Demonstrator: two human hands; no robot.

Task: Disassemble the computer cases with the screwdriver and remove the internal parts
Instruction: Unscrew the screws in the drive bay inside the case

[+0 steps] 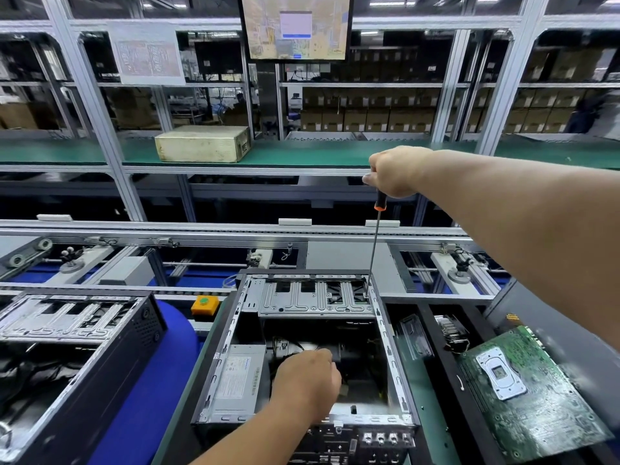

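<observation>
Two open computer cases on the tabletop: one at centre-bottom (302, 347), a 2nd at lower left (73, 347), cut off by the frame edge. One beige case (203, 143) sits on the green shelf, upper centre. One loose motherboard (533, 387) lies lower right, just beside the centre case, partly blurred.

One screwdriver (375, 243), w/ black-orange handle: the right hand (397, 171), upper centre-right, has its grip curled round the handle; the shaft runs down, tip at the drive cage's (315, 297) far right corner, tight against the case wall.

The left hand (307, 380), lower centre, reaches into the centre case beside the one power supply (236, 380); fingers hidden, so can't tell if its grip holds anything. Interior under it is dark, hard to read. Open room inside the case lies right of that hand.
</observation>
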